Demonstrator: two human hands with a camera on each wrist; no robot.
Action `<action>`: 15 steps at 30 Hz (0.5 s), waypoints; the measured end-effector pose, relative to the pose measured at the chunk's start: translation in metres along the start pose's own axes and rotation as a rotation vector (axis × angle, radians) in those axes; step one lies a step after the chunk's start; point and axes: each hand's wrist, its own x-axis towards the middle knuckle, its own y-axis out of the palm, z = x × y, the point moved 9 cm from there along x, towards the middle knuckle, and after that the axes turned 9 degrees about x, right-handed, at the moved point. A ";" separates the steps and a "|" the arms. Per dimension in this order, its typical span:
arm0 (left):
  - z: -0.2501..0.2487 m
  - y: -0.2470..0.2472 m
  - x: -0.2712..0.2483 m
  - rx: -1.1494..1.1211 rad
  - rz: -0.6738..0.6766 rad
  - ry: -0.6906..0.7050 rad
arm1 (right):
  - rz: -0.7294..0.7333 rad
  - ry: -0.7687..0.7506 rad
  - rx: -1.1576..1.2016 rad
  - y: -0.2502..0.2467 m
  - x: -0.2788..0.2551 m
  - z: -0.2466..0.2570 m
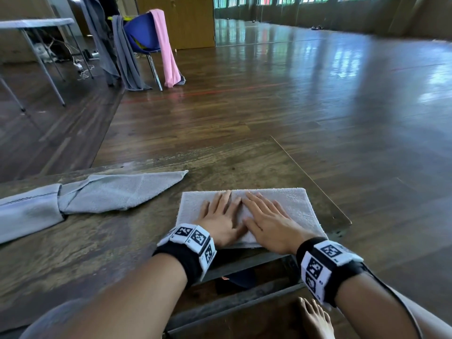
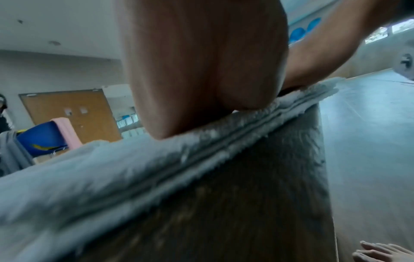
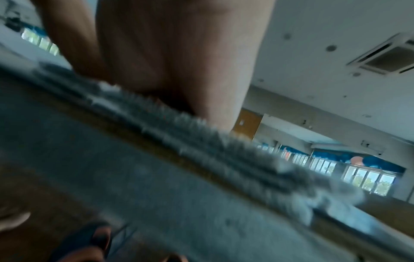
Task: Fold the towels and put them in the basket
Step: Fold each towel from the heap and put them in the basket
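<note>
Left hand [image 1: 221,220]: flat, fingers straight and slightly spread, palm pressing on the folded towel [image 1: 297,204]; holds nothing.
Right hand [image 1: 266,220]: flat likewise, beside the left, thumbs nearly touching; holds nothing.
Folded towel: pale rectangle near the front right corner of the tabletop [image 1: 97,245]; wrist views show several stacked layers at its near edge.
Second towel [image 1: 102,194]: grey, loosely twisted, lying to the left, well apart, not yet folded.
Basket: not in view.
Step (judged): smoothing the finished fold before lifting it.
Risk: layers may slide or spring open on lifting if only the top layer is taken.
Risk: towel sits close to the tabletop edge; a push toward the right could drop it to the floor [image 1: 342,94].
</note>
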 end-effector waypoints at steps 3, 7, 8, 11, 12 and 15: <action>0.008 0.005 0.001 -0.021 0.031 0.010 | -0.041 0.025 -0.024 0.009 -0.002 -0.010; 0.013 0.006 0.001 -0.046 0.008 0.007 | -0.068 0.084 -0.019 0.005 -0.002 -0.016; 0.013 0.006 0.000 -0.054 0.001 -0.001 | -0.070 0.097 -0.020 0.005 -0.003 -0.017; 0.017 0.007 -0.002 -0.070 -0.007 -0.020 | -0.076 0.135 -0.006 0.005 -0.006 -0.020; 0.020 0.008 -0.003 -0.076 -0.002 -0.026 | -0.080 0.149 -0.004 0.004 -0.007 -0.022; 0.029 0.011 -0.004 -0.098 0.030 -0.037 | -0.090 0.192 -0.008 0.001 -0.010 -0.028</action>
